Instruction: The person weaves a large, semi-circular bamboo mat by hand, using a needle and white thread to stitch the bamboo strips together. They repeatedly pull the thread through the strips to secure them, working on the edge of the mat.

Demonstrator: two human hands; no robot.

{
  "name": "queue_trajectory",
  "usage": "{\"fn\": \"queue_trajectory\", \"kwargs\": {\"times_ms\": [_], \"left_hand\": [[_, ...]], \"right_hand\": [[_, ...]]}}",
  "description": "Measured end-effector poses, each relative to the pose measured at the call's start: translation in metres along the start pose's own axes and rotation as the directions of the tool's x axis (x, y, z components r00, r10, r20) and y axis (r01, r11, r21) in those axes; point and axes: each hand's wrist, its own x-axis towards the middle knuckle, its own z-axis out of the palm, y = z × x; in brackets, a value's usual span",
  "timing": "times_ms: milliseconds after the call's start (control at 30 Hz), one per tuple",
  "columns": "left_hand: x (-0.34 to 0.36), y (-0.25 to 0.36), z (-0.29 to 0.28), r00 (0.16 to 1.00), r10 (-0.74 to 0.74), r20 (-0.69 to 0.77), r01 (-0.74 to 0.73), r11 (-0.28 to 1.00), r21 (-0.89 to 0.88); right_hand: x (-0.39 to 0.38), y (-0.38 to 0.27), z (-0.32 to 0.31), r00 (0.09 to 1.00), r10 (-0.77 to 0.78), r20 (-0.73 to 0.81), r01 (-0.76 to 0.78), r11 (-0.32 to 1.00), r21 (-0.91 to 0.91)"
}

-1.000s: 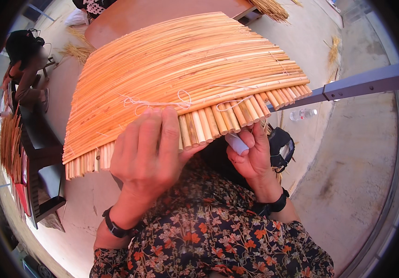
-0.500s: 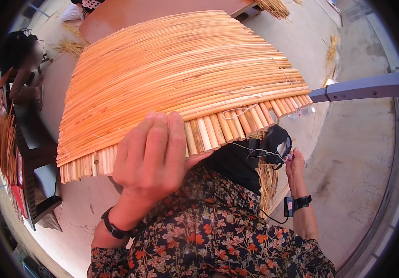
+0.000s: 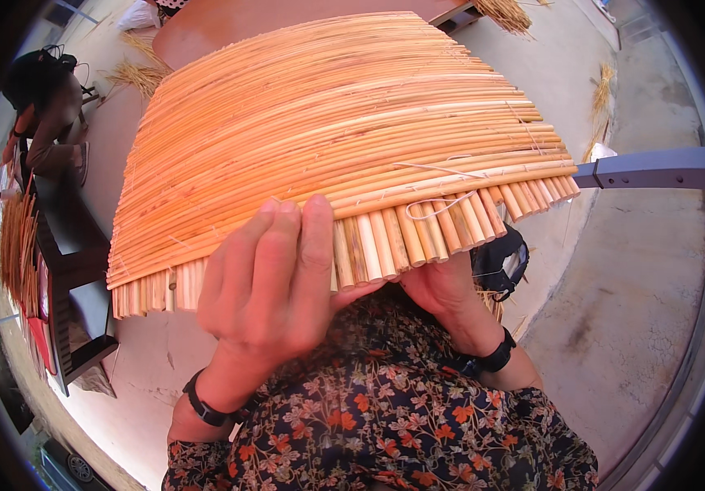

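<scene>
A wide panel of pale reed sticks [image 3: 336,114], with long canes running across it and a row of short stick ends along the near edge, fills the middle of the view. My left hand [image 3: 266,286] grips this edge, fingers bent over the top and thumb underneath. My right hand [image 3: 442,290] is under the panel right of it, fingers hidden by the stick ends. A white thread [image 3: 438,209] lies in loops on the edge at the right.
A brown table [image 3: 205,37] stands behind the panel. At left, a person [image 3: 54,123] sits by a dark bench with reed bundles [image 3: 17,245]. A grey-blue metal bar [image 3: 647,168] juts in from the right. A black strapped object [image 3: 500,266] hangs beside my right hand.
My right hand swung out to the right with a thin line half a second ago and has returned beneath the panel; the pale roll it held earlier is hidden. The panel appears slightly farther right.
</scene>
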Motion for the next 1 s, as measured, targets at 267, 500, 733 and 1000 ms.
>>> {"fn": "queue_trajectory", "kwargs": {"times_ms": [267,500,733,1000], "left_hand": [[0.008,0.0,0.001,1.0,0.006,-0.027,-0.005,1.0,0.012],[0.007,-0.002,-0.001,1.0,0.02,-0.017,-0.02,1.0,0.013],[0.009,-0.001,-0.003,0.996,0.083,-0.043,-0.083,0.996,0.014],[0.09,-0.065,-0.061,0.999,-0.032,-0.018,0.03,0.994,-0.105]], "right_hand": [[-0.007,0.006,-0.012,0.943,-0.236,-0.236,0.169,0.947,-0.273],[-0.008,-0.014,0.02,0.981,-0.136,-0.138,0.142,0.989,0.036],[-0.01,0.002,-0.002,0.991,0.063,-0.118,-0.068,0.997,-0.036],[0.034,-0.041,0.023,0.947,-0.29,0.136,0.306,0.699,-0.647]]}}
